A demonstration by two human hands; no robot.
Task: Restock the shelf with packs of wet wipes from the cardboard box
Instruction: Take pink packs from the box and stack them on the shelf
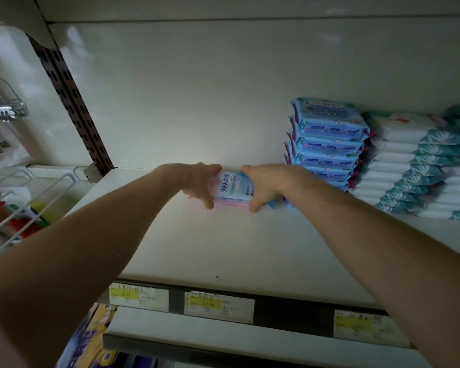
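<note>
left hand [197,183]: reaching deep in, fingers curling round the left end of the wipe packs [230,188], clamping on it
right hand [263,187]: gripping the right end of the same packs, thumb pointing down at the front edge, fingers wrapping over the top
wipe packs: sitting squeezed between the two hands; a white-blue pack printed "99.9" is lying on top and a pink one under it; can't tell if more are below
pack position: sitting far back on the shelf [223,251], near the back panel [197,88]; bottom pack looking like it is touching the shelf surface, contact not certain
blue stack [327,144]: standing just beside the right hand, on its right, packs lying flat one on another
white-teal stack [409,168]: leaning against the right side of the blue stack, running out of view at the right
price labels [218,306]: sticking on the shelf's front rail, yellow patches showing, text too blurred to read
slotted upright [72,102]: running diagonally at the left of the back panel
wire basket [24,208]: showing at far left, holding colourful items, blurred
</note>
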